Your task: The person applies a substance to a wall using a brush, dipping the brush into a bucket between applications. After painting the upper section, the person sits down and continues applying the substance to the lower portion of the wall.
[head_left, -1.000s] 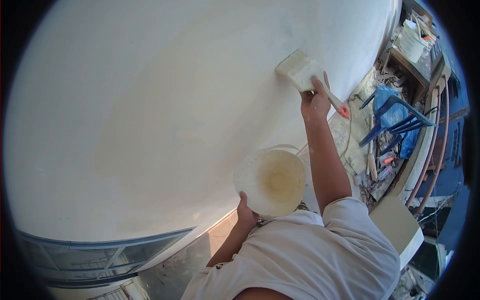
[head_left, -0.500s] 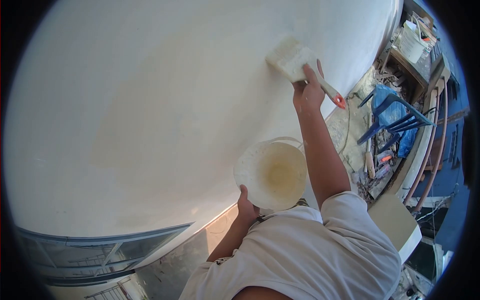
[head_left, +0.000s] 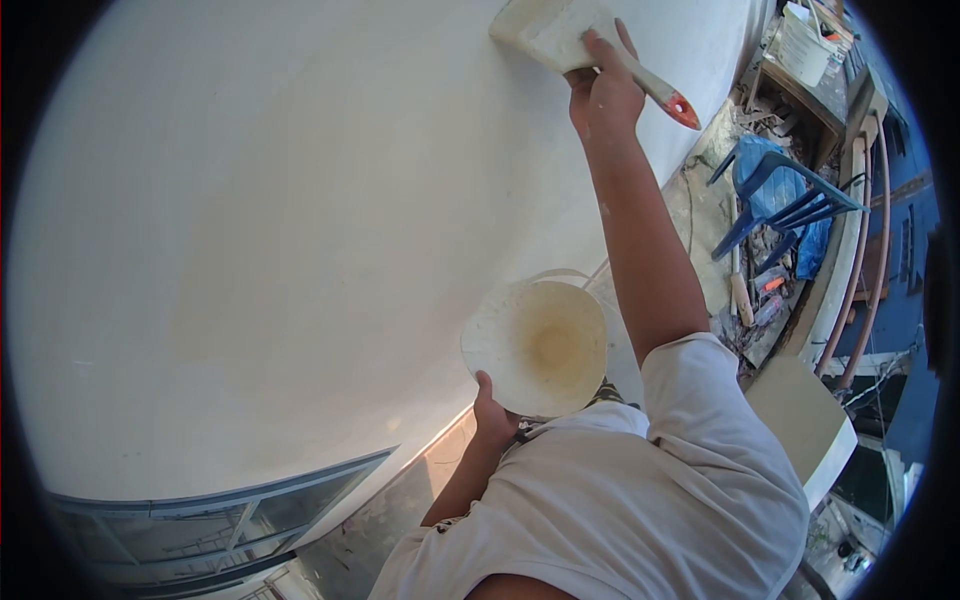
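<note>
The right hand grips one wide brush at the frame's top centre, its bristles apparently against the pale wall; even, light pressure should suit. The left hand clasps one bucket at lower centre — best kept level. Upper right: one blue chair, one white pail — both well apart.

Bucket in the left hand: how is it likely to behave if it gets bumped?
The bucket may tilt, since the left hand shows at only one side of it. It could be fairly light for its size: the yellowish patch looks confined to the bottom, though depth can't be judged. Its ungripped handle might swing.
</note>
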